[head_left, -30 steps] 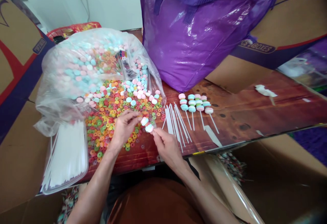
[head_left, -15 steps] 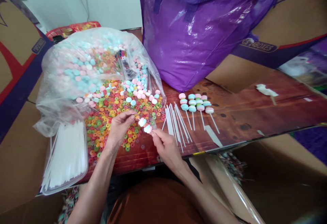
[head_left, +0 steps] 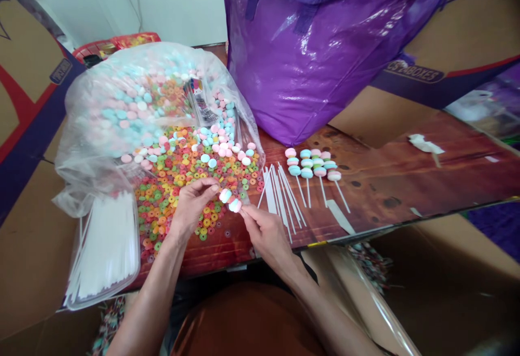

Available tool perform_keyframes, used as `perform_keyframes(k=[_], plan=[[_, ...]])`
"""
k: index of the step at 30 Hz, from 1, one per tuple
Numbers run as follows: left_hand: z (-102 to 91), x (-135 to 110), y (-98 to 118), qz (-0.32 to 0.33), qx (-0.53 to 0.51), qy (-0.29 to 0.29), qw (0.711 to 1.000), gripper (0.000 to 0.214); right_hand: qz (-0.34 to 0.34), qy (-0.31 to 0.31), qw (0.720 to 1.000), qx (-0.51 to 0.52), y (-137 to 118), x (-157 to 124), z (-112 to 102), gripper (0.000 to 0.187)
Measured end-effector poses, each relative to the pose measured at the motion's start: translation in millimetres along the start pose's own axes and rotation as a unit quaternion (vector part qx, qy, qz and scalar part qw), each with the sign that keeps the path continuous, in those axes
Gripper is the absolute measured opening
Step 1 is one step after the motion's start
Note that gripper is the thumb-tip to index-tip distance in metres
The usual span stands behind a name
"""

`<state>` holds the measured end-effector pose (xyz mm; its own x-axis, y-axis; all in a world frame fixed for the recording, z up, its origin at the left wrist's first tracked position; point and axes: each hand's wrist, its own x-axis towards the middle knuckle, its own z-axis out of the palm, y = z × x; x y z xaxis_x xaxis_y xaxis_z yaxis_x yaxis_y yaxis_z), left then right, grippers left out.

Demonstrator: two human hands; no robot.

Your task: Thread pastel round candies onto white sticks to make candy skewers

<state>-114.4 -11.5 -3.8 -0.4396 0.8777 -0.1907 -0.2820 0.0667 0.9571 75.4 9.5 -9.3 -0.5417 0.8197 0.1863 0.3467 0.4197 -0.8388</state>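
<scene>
Clock positions are read from the held item, with 12 o'clock straight ahead of you. The skewer [head_left: 230, 200] lies slantwise between your two hands, above the near part of the table [head_left: 377, 174], its upper end toward 11 o'clock and its lower end toward 4. It carries pastel pink, white and blue candies with a reddish piece between them. Your left hand [head_left: 190, 207], at 9 o'clock, has thumb and forefinger closed on the upper end; whether a ring sits between the tips is too small to tell. Your right hand [head_left: 265, 231], at 4 o'clock, pinches the lower end, its other fingers curled. The hands are apart, joined only by the skewer.

Around them, loose rings [head_left: 160, 207] in orange, yellow, green and red spread from 8 to 12 o'clock, partly behind your left hand. Pastel discs [head_left: 222, 149] lie at 12. Loose sticks [head_left: 280, 196] fan out at 3, just beside your right hand; beyond them, four finished pops [head_left: 306, 163] stand in a row, stems toward you. A clear bag [head_left: 81, 128] spreads at 10 to 11, a packet [head_left: 108, 247] of white sticks lies between 8 and 9, and a purple bag [head_left: 325, 63] rises at 1.
</scene>
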Motion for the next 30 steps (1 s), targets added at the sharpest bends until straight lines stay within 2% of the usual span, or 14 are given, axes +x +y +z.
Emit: perform_keyframes(k=[7, 16, 19, 21, 22, 23, 25, 27, 28, 30], plan=[[4.2, -5.8, 3.9, -0.016, -0.016, -0.013, 1.000, 0.039, -0.015, 0.049, 0.998, 0.023, 0.8, -1.5, 14.6, 0.027], [11.1, -8.1, 2.0, -0.023, 0.015, -0.036, 0.999, 0.038, 0.008, 0.054, 0.995, 0.083, 1.5, 3.9, 25.7, 0.026], [15.7, 1.8, 4.8, 0.011, 0.051, -0.051, 0.997, 0.033, 0.033, 0.064, 0.992, 0.099, 4.0, 8.3, 23.4, 0.029], [16.8, 13.1, 7.7, 0.081, 0.144, -0.034, 0.986, 0.021, 0.052, 0.070, 0.990, 0.115, 6.9, 11.0, 19.8, 0.031], [16.4, 19.9, 9.0, 0.129, 0.218, -0.019, 0.967, 0.015, 0.062, 0.072, 0.988, 0.121, 8.5, 12.0, 17.6, 0.031], [15.2, 27.2, 10.2, 0.176, 0.304, -0.002, 0.936, 0.014, 0.071, 0.075, 0.987, 0.126, 10.0, 12.5, 15.6, 0.032], [11.3, 41.7, 11.7, 0.251, 0.474, 0.016, 0.844, 0.022, 0.084, 0.080, 0.984, 0.135, 12.6, 12.4, 12.6, 0.033], [7.2, 54.3, 12.4, 0.287, 0.594, 0.006, 0.751, 0.028, 0.095, 0.081, 0.982, 0.144, 14.5, 11.4, 11.6, 0.033], [5.6, 59.6, 12.7, 0.296, 0.631, -0.001, 0.717, 0.030, 0.100, 0.081, 0.980, 0.151, 15.1, 10.9, 11.9, 0.033], [4.2, 68.0, 13.9, 0.306, 0.669, -0.006, 0.677, 0.032, 0.110, 0.076, 0.977, 0.166, 15.9, 10.1, 13.7, 0.032]])
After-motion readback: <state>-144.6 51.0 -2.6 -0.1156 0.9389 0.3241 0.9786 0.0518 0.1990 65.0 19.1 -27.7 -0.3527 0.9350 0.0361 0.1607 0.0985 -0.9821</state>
